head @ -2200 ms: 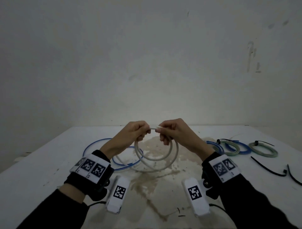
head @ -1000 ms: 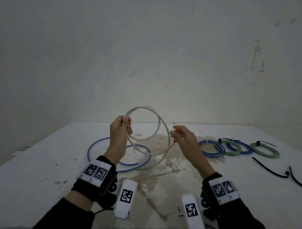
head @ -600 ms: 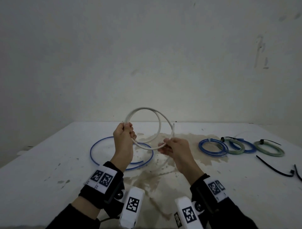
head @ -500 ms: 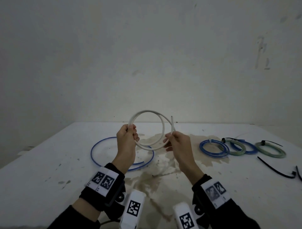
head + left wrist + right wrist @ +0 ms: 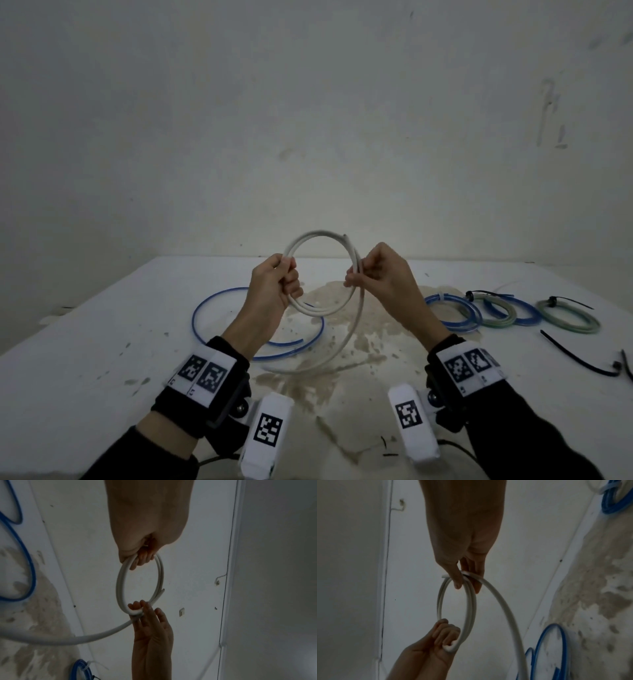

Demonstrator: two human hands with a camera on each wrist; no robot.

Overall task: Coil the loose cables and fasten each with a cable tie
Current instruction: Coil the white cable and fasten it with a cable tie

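Head view: we hold the white cable (image 5: 322,274) upright above the table (image 5: 102,342), left hand (image 5: 274,291) fisted round the coil's left side, right hand (image 5: 380,277) pinching its right; a loose tail hangs to the tabletop. It appears light, stiff and springy, best gripped where turns overlap. Left wrist view: our left fingers (image 5: 142,559) curl around the turns. Right wrist view: our right thumb and fingers (image 5: 456,580) pinch the crossing strands.
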